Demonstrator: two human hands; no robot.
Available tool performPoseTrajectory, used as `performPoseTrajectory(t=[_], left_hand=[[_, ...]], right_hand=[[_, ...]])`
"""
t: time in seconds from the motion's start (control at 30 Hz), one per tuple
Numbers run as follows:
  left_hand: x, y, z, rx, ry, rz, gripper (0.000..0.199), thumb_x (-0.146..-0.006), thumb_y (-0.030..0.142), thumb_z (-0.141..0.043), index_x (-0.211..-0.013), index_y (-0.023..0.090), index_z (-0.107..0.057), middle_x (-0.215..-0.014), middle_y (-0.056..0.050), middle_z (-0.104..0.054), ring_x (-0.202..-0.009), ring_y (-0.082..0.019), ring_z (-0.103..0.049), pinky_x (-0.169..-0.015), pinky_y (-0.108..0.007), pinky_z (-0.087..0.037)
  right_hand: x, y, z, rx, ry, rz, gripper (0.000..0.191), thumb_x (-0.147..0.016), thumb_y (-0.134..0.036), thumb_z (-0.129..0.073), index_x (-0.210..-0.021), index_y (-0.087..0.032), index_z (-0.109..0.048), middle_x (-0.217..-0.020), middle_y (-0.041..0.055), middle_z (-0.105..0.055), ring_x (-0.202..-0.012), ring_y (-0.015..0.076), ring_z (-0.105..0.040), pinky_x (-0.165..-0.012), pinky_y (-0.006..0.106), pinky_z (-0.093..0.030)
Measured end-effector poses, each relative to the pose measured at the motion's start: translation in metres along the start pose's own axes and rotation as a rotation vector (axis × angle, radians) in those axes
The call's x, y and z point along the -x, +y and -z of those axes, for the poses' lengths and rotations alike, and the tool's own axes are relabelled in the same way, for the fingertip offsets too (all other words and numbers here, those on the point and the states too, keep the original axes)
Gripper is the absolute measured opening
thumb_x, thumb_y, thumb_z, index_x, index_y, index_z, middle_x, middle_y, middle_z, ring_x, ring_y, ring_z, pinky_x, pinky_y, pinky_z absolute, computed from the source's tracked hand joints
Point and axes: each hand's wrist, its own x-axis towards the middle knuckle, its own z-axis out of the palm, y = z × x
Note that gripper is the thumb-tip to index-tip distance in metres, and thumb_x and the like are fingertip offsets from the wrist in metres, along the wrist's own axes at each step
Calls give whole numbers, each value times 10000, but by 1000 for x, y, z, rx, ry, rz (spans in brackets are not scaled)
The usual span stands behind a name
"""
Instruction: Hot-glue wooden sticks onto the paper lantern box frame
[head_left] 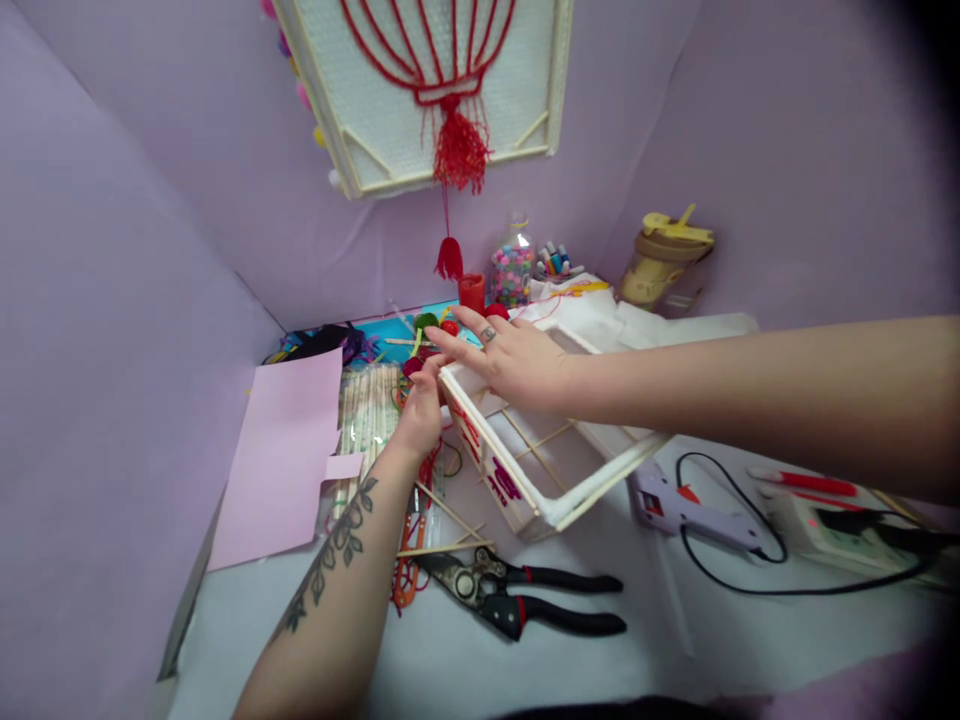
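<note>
A white open box frame [551, 515] with thin wooden sticks across its base tilts above the table, red and purple shapes on its left side. My left hand [421, 412] is at its far left corner, fingers bent against the side and partly hidden by the frame. Across the top rim lies my right hand [517, 360], its fingers stretched out and reaching past the far left corner. Below the frame are loose wooden sticks [450, 515] and black-handled pruning shears [517, 590].
A lilac glue gun [697, 515] with a black cable lies right, near a power strip [832, 540]. Pink paper [281, 460] and bagged sticks [367, 410] lie left. At the back stand a bead jar [512, 272], red candle [472, 291] and brown cup [660, 265].
</note>
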Motion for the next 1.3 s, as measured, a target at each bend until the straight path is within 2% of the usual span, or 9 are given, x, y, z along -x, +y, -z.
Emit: performPoseTrajectory(t=[0.1, 0.37, 0.57, 0.73, 0.8, 0.9, 1.1, 1.3], left_hand=[[0, 1, -3, 75, 24, 10, 874, -811, 873, -178, -1227, 198, -544, -1116, -109, -694, -1064, -275, -659, -866, -379, -531], [0, 0, -2, 85, 43, 24, 824, -842, 844, -237, -1211, 191, -579, -1166, -109, -690, -1095, -258, -649, -914, -361, -513], [0, 0, 0, 78, 37, 25, 830, -834, 848, -249, -1214, 188, -578, -1159, -115, -689, -1099, -271, -646, -911, -371, -516], [0, 4, -1, 81, 37, 31, 829, -837, 844, -240, -1233, 187, -556, -1150, -121, -688, -1083, -277, -653, -889, -381, -528], [1, 4, -1, 83, 39, 39, 830, -832, 848, -236, -1220, 189, -560, -1121, -118, -696, -1051, -279, -667, -845, -381, -546], [0, 2, 0, 83, 43, 43, 823, -828, 850, -246, -1187, 191, -581, -1102, -115, -700, -1030, -278, -674, -822, -381, -555], [-1, 3, 0, 86, 50, 39, 807, -822, 852, -281, -1165, 193, -597, -1116, -113, -698, -1057, -278, -665, -886, -395, -538], [0, 6, -1, 90, 62, 60, 808, -806, 865, -300, -1139, 191, -595, -1081, -108, -709, -1006, -270, -681, -823, -379, -554]], right_hand=[[0, 0, -1, 18, 27, 21, 865, -891, -104, -450, -1585, -332, 12, -1641, 166, -129, -1267, 370, -518, -893, 462, -508], [-2, -1, -1, -13, 22, 17, 827, -891, -65, -376, -1587, -328, -14, -1638, 175, -129, -1273, 388, -510, -889, 476, -495], [-1, 1, -2, 2, 33, 39, 864, -883, -75, -458, -1589, -321, -25, -1640, 171, -134, -1284, 373, -504, -908, 459, -499], [-2, 8, -7, -56, 81, 169, 1072, -772, -112, -694, -1590, -262, -18, -1642, 189, -103, -1348, 377, -437, -970, 475, -480], [-2, 11, -9, -100, 79, 178, 1079, -766, -141, -731, -1590, -232, -41, -1634, 197, -143, -1369, 367, -417, -1004, 476, -462], [-3, 12, -10, -123, 77, 166, 984, -824, -178, -694, -1590, -207, -76, -1617, 209, -206, -1374, 362, -417, -1000, 473, -463], [-6, 10, -14, -62, 139, 163, 801, -903, -148, -529, -1586, -235, -121, -1593, 181, -291, -1283, 327, -515, -921, 441, -493], [-9, 9, -17, -121, 131, 147, 961, -826, -185, -673, -1585, -230, -86, -1589, 197, -282, -1287, 336, -494, -917, 432, -476]])
